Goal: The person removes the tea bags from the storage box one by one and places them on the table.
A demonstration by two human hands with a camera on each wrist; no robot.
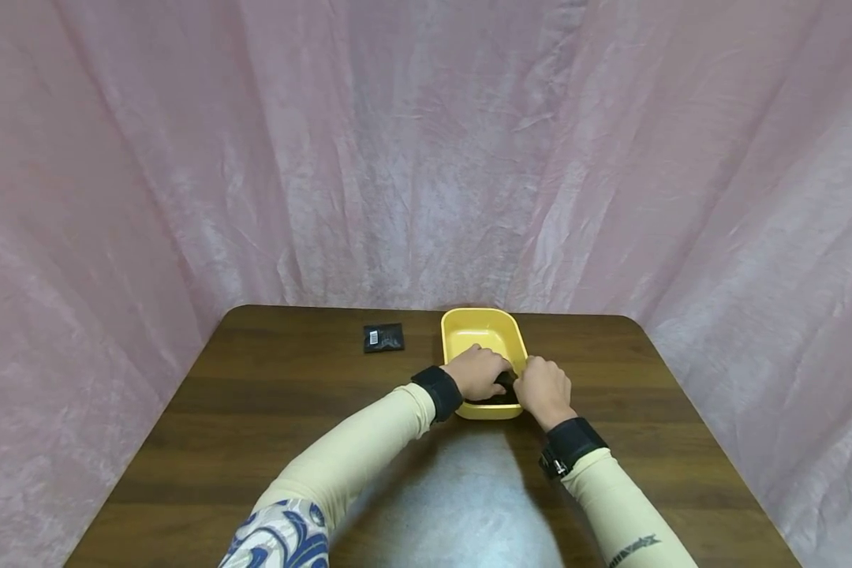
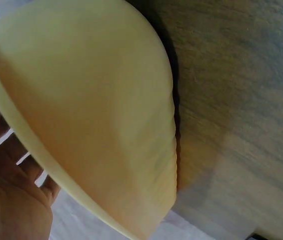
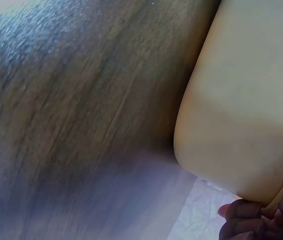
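Observation:
A yellow plastic bin [image 1: 483, 317] stands near the back of the table, with dark contents [image 1: 493, 399] in its near end. My left hand [image 1: 477, 372] reaches over the bin's left rim, its thumb and index finger around a small black object [image 1: 504, 381]. At the right rim, my right hand [image 1: 543, 388] has its fingers curled and meets the same black object. In the left wrist view the left hand [image 2: 16, 200] shows above the rim. The right wrist view has curled fingers [image 3: 244, 220] beside the bin's wall [image 3: 246, 100]. The object's kind is hidden by the hands.
Left of the bin, a flat black packet [image 1: 383, 338] with a white label lies on the brown wooden table [image 1: 270, 410]. Pink curtains [image 1: 426, 158] hang behind and at both sides. A bright light reflection lies on the table's near middle.

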